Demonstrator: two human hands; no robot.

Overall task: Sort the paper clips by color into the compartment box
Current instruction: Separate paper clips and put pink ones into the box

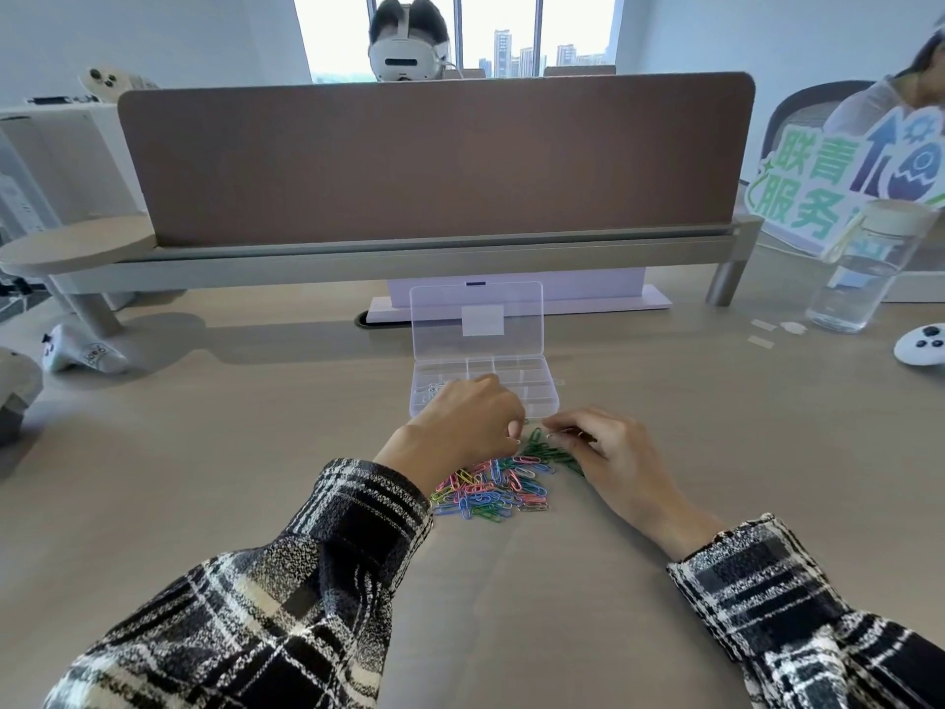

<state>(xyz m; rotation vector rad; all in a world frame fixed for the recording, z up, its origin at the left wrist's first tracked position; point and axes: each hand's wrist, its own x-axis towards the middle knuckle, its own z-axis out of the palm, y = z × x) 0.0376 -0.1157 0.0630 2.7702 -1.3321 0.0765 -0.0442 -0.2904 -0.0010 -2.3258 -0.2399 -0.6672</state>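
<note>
Left hand (468, 417): the fingers are curled downward at the near rim of the box, over the far edge of the pile. Whether a clip is pinched cannot be told.
Right hand (613, 452): what looks like a thin pale clip (560, 435) is pinched between thumb and forefinger, just above a bunch of green clips (549, 452).
Paper clips (491, 491): a mixed pile of pink, blue, green and yellow is spread on the counter (255, 452) between the wrists.
Compartment box (537, 373): it is set just beyond the pile with its clear lid (445, 319) raised. A few pale clips seem to lie in its left compartment.
Step in hand: one colour is best drawn clear of the heap before lifting. Tangled clips are likely to be dragged along, so each pinch should be checked.
Writing: the white label (483, 319) on the lid is blank. On the green sign (813, 181) at the right, "联青服务" can be read.
</note>
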